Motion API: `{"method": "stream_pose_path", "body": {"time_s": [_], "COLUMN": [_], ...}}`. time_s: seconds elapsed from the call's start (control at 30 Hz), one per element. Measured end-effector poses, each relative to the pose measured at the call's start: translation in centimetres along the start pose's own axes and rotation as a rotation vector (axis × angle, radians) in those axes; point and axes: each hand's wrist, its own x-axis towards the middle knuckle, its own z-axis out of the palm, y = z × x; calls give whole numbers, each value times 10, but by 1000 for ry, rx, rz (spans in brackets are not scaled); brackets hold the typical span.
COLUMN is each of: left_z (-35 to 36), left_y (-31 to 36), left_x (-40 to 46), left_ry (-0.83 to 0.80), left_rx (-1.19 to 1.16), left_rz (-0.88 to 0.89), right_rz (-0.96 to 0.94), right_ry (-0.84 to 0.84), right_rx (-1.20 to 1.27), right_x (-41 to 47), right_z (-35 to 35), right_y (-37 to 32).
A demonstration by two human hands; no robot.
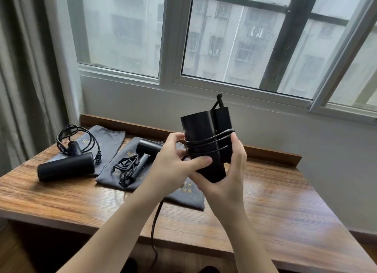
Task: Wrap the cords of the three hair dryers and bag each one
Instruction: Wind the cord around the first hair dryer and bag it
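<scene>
Both hands hold the third hair dryer (206,146) upright above the right part of the wooden counter (275,201), with its handle folded against the barrel. The right hand (228,170) has its fingers (236,144) clenched round the far side of the body, pressing on the wraps. The left hand (173,162) grips the near side, thumb laid across the barrel, and pinches the cord (210,142) where it comes off the coil. Three turns already cross the body; the rest of the cord drops from under the left hand, over the near edge of the counter and out of view below.

Two other dryers lie to the left, untouched. The far-left dryer (65,166) rests on a grey bag (110,138) with its cord in a loose loop. The middle dryer (142,154) lies on a second bag (110,175) with its cord bunched. A third bag (187,195) lies flat under the hands.

The main risk, as I judge it, is the wraps slackening: if the left hand releases the cord to reach for the next turn, the turns may spring loose or slide toward the narrower end. The hanging length could also snag on the counter edge, or the plug could swing up and knock the counter. A loosely wound cord would catch on the mouth of the bag later.
</scene>
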Motion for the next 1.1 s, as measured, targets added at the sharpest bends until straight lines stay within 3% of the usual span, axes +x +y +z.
{"method": "stream_pose_path", "body": {"time_s": [0.13,0.27,0.4,0.6,0.87,1.0,1.1], "left_z": [-9,-9,-13,-15,-7,-12,-14], "left_y": [6,9,11,7,4,1,2], "left_x": [-1,-3,1,8,6,5,5], "left_ry": [-43,-123,-135,-22,-35,22,-2], "left_rx": [-64,-105,-40,167,110,82,72], "left_rz": [13,16,2,25,-55,-39,-26], "right_rz": [243,384,365,229,73,80,168], "right_ry": [-108,-250,-155,-60,-35,-218,-241], "right_rx": [583,830,780,446,99,276,425], "right_x": [11,11,11,12,-1,3,5], "right_z": [-19,-19,-18,-15,6,-10,-14], "right_y": [-4,4,1,-3,5,3,5]}}
